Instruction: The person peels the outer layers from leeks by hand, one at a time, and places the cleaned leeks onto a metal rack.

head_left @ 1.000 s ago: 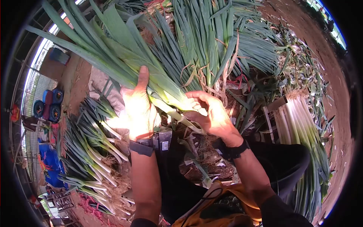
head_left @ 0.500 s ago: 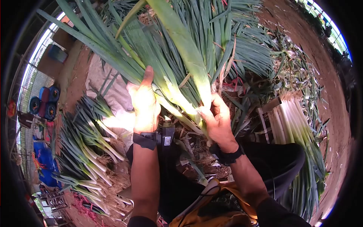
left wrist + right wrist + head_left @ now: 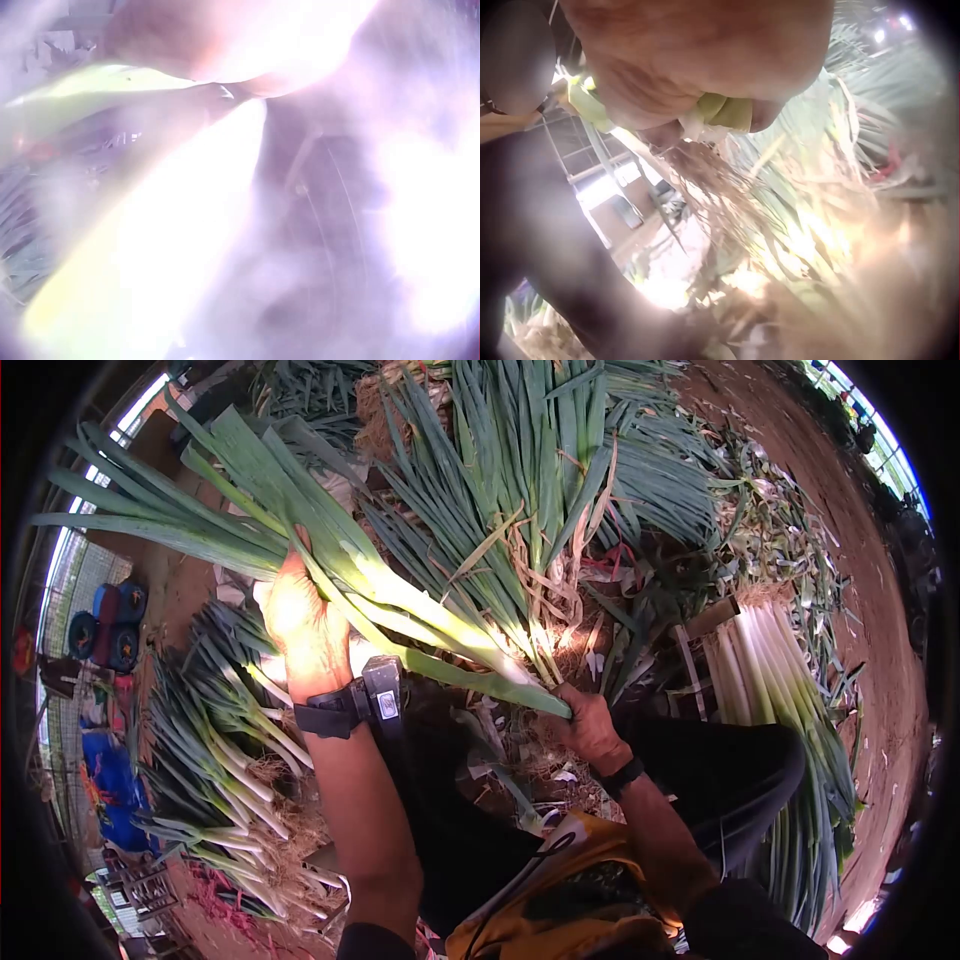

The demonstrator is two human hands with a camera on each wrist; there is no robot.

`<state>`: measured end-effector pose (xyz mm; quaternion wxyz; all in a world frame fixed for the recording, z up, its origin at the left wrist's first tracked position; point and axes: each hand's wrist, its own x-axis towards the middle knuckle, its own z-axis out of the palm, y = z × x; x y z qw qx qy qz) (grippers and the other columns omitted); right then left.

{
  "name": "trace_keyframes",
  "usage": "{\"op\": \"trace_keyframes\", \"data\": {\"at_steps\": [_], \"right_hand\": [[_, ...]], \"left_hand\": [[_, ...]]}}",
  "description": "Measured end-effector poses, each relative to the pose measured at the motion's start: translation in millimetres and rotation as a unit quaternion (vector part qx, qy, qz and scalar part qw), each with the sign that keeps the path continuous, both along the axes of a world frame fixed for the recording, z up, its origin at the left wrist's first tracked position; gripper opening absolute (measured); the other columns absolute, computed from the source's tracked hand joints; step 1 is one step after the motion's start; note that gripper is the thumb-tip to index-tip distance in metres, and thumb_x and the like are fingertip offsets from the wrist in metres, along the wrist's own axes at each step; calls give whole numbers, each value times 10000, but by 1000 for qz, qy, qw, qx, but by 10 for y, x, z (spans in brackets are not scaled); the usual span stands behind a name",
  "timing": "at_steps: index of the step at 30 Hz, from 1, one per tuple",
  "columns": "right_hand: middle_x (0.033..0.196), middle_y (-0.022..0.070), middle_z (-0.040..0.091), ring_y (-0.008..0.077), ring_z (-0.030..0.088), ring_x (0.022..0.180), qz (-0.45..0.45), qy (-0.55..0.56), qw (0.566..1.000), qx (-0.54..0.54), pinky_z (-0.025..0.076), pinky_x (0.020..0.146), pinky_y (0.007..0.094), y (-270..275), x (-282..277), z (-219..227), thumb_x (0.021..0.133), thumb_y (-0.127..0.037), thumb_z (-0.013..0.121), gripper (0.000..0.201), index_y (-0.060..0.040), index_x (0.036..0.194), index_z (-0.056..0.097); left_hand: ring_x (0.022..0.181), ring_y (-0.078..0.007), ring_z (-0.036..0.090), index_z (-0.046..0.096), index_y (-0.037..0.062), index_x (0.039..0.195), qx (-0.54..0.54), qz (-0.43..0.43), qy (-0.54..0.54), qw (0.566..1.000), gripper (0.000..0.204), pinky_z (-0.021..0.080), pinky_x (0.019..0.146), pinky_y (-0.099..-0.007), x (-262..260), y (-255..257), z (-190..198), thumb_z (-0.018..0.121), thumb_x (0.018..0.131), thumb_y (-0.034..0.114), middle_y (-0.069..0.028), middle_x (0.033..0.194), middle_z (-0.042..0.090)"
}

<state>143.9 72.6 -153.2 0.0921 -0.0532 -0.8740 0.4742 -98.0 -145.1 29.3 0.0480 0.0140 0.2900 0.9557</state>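
Note:
In the head view my left hand [image 3: 305,615] grips a leek [image 3: 400,595] around its stalk, with the long green leaves fanning up to the left. One loose leaf [image 3: 455,672] runs down along the white shank, and its lower end is in the curled fingers of my right hand [image 3: 590,725]. From the right wrist, a folded green piece of leaf [image 3: 731,112] shows in that hand, with the stringy roots [image 3: 712,180] hanging just below. The left wrist view is washed out by light; a pale stalk [image 3: 172,225] passes beneath the fingers there.
A heap of uncut leeks [image 3: 540,470] lies ahead. Cleaned leeks [image 3: 770,660] are stacked on the right, beside a pile of peeled leaf scraps [image 3: 770,510]. More leeks with roots [image 3: 230,760] lie in a row on the left. A blue bag [image 3: 115,790] stands farther left.
My right hand has drawn a leaf that pointed upward down along the shank, past the root end. My left hand has shifted left and tilted the leek flatter.

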Motion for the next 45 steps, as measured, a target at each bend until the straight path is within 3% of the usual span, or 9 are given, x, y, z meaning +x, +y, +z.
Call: {"op": "trace_keyframes", "data": {"at_steps": [11,16,21,23,30,32,34,42,45], "right_hand": [[766,229,643,425,647,787,-84,-101,983,125,522,693,490,171,454,-1038,752,-53,669,204,-58,949,614],[1006,233,678,381,657,966,-142,-352,907,183,530,840,491,568,1293,-1846,725,-97,665,465,-142,1186,623],[1168,191,642,397,610,1091,-136,-259,926,239,502,938,452,423,252,-837,755,-229,763,576,-83,1274,562],[1266,177,578,342,598,1136,-109,-55,990,65,481,976,408,460,-20,-560,714,-170,806,676,-65,1316,519],[1257,125,600,257,617,1093,-29,-57,998,-15,495,920,362,30,-426,-280,772,-82,787,621,-19,1321,502],[1187,69,630,168,615,1021,-69,-140,890,-429,497,876,316,-32,-376,-431,843,-113,749,546,-37,1327,508],[1088,20,640,112,595,953,-102,-110,859,-490,487,849,282,-117,-280,-509,904,-157,695,449,-49,1307,527],[838,98,683,176,638,775,-58,-66,981,-176,491,716,333,153,87,-1477,885,-163,628,254,20,1057,664],[821,153,689,278,670,758,-82,-52,994,48,511,686,355,271,-5,-1097,871,-163,616,214,-14,1009,682]], "left_hand": [[896,-237,668,569,-22,1206,-186,172,30,967,287,585,779,-368,100,229,1,623,924,-14,-139,1085,650],[866,-253,673,584,-87,1148,-223,220,52,948,269,589,767,-396,-96,-201,214,654,926,48,-163,1057,664],[860,-230,661,596,-91,1151,-231,278,43,931,306,569,763,-382,-112,-191,115,689,910,73,-157,1072,665],[883,-235,660,589,-80,1164,-222,280,37,933,304,565,789,-379,-67,-78,159,680,913,66,-148,1085,662],[955,-257,652,550,-53,1216,-183,252,30,950,326,548,873,-405,-154,-157,43,644,941,96,-141,1112,653],[976,-265,645,555,-37,1216,-161,245,-4,956,328,530,905,-412,-184,-205,23,644,948,129,-142,1127,652],[992,-268,641,564,-27,1205,-169,238,-20,956,318,520,922,-405,-218,-262,-18,643,951,147,-140,1143,650],[997,-222,625,572,-4,1199,-154,163,-67,972,282,515,919,-371,-58,-69,-116,633,954,120,-111,1119,640],[977,-221,630,564,-25,1207,-178,231,-2,956,303,527,877,-369,-55,127,-20,640,951,117,-114,1135,646]]}}
